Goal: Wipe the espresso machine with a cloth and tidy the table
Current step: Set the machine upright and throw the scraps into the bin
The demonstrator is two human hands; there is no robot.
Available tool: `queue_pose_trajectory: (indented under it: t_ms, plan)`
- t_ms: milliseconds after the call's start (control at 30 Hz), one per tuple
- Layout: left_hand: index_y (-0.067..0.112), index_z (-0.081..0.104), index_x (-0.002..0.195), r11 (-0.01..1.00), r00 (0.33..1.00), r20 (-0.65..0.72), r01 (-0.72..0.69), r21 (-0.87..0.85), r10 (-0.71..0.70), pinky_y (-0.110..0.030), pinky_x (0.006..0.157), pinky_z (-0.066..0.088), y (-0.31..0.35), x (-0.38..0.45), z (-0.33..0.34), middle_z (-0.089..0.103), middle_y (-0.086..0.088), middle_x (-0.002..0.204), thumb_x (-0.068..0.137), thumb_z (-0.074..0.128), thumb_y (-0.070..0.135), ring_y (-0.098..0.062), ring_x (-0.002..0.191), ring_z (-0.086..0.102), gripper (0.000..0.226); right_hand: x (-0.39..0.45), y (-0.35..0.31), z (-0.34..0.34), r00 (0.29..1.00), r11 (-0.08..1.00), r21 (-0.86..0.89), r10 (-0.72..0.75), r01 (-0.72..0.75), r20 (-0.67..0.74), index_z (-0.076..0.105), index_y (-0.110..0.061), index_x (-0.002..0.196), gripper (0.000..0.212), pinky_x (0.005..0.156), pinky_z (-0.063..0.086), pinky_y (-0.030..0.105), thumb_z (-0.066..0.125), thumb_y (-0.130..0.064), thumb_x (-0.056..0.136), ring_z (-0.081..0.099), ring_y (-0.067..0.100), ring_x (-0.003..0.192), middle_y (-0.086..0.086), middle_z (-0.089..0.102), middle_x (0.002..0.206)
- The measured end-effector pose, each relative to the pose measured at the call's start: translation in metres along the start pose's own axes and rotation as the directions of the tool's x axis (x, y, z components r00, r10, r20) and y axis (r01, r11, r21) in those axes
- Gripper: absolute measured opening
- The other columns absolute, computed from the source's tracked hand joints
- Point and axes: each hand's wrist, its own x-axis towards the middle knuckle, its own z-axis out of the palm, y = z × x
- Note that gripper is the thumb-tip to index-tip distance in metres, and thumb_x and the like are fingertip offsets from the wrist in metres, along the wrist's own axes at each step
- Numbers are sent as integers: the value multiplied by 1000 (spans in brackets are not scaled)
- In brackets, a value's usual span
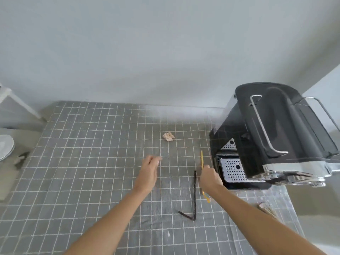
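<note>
Grey checked tablecloth (pixel 82 162) wide and bare leftward to its edge, espresso machine (pixel 272 137) crowding the right edge, left hand (pixel 149 172) loosely curled and empty, right hand (pixel 208 178) pinching yellow stick (pixel 201 159), bent black straw (pixel 194 196) beside, crumpled paper (pixel 168 136) beyond.

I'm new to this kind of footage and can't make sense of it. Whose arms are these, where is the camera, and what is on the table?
There is no robot here: the single picture comes from a camera worn on a person's head, looking down at their own bare arms. The left hand is empty, fingers loosely open above the grey checked tablecloth. The right hand grips a thin yellow stick. On the cloth lie a bent black straw and a crumpled paper ball. At the right stands the black espresso machine with its perforated drip tray.
</note>
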Motion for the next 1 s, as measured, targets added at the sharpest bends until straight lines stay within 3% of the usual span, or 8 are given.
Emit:
queue_pose_trajectory:
  t_ms: [133, 300, 400, 500, 633, 767, 867, 1000]
  plan:
    - [13, 49, 133, 998, 998, -15, 67, -16, -67, -28, 75, 50, 7, 67, 0, 55, -8, 114, 98, 48, 23, -13, 82, 54, 36, -1, 9, 4, 996, 984, 157, 92, -88, -18, 57, 1, 110, 22, 80, 51, 36, 42, -6, 95, 63, 33, 99, 19, 64, 106]
    - [30, 22, 150, 951, 964, 222, 74, 301, -145, -43, 95, 50, 7, 124, 15, 33, -15, 146, 90, 62, 27, -31, 130, 41, 72, -18, 17, 20, 993, 916, 392, 110, -88, -32, 43, -13, 65, 28, 44, 34, 20, 52, -13, 91, 43, 11, 54, 1, 49, 63]
    - [28, 38, 143, 937, 933, 324, 36, 347, -156, -45, 95, 48, 5, 134, 25, 32, -13, 147, 93, 58, 25, -34, 131, 38, 54, -26, 16, 37, 996, 915, 394, 84, -87, 25, 45, -13, 62, 32, 40, 32, 14, 59, -14, 90, 42, 11, 50, 1, 50, 60]
    - [17, 59, 109, 969, 949, 306, -1, 247, -77, -40, 82, 50, -3, 129, 33, 48, -11, 121, 93, 51, 9, -30, 107, 51, 19, -26, 16, 48, 996, 934, 350, 58, -76, 60, 48, -12, 62, 32, 45, 37, 19, 63, -20, 89, 46, 14, 52, 4, 53, 64]
    - [18, 57, 93, 987, 972, 226, 26, 157, -61, -36, 66, 51, -11, 108, 33, 47, -5, 101, 96, 45, 8, -22, 78, 55, 16, -31, 12, 51, 999, 967, 253, -16, 4, 49, 47, -16, 69, 25, 57, 45, 27, 53, -19, 93, 52, 21, 67, 5, 57, 79]
    - [22, 58, 89, 991, 986, 95, 132, 24, -134, -27, 70, 40, -16, 78, 27, 55, -3, 101, 97, 47, 19, -14, 88, 52, 14, -38, 3, 55, 992, 980, 183, -97, 80, 85, 58, -13, 89, 10, 69, 51, 33, 55, -22, 93, 61, 25, 81, 6, 63, 88]
    - [26, 56, 89, 988, 987, 48, 149, 47, -151, -22, 69, 38, -8, 54, 15, 60, -2, 97, 97, 48, 24, -14, 90, 53, 12, -40, 6, 60, 977, 980, 125, -170, 154, 131, 62, -7, 110, 18, 84, 56, 33, 52, -9, 95, 67, 27, 101, 10, 66, 110]
    - [24, 60, 93, 986, 986, -19, 165, -31, -166, -27, 67, 46, 41, 15, 3, 65, 1, 91, 97, 49, 25, -20, 84, 61, 11, -57, 31, 35, 937, 922, 232, -338, 310, 92, 61, -6, 92, 18, 70, 56, 37, 44, -3, 90, 56, 24, 65, 9, 57, 77]
